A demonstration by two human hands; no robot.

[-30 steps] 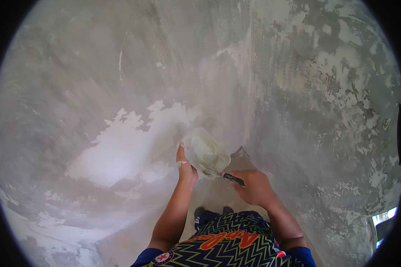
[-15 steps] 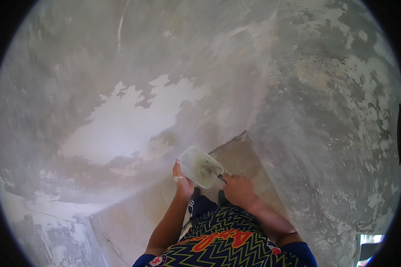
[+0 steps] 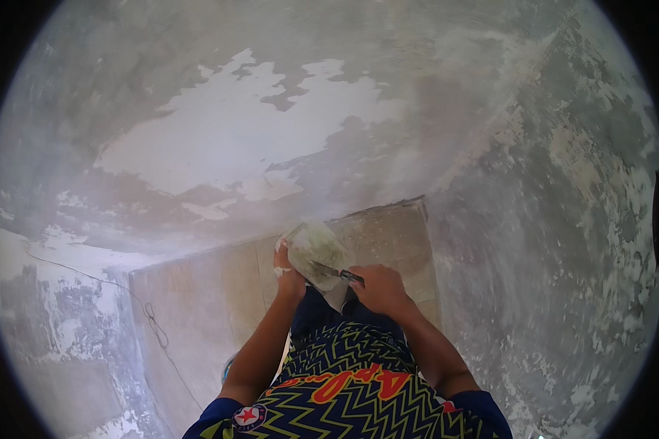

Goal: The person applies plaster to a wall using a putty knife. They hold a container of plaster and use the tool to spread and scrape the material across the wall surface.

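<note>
My left hand is closed on the left side of a pale, translucent container with rounded corners, held in front of my body. White smears mark the fingers of that hand. My right hand grips the dark handle of a putty knife. Its blade reaches leftward over the container's inside, where pale greenish-grey residue shows. How far the blade touches the residue I cannot tell. A pale pointed shape hangs under the container's lower right corner, too unclear to name.
Ahead stands a grey plastered wall with a large white patch. A rough grey wall meets it on the right. Beige floor tiles lie below. A thin dark cord runs along the left side.
The view has tilted downward, so the white patch sits higher. The container has tipped, and the putty knife's blade now shows inside it. Both hands keep their hold.
</note>
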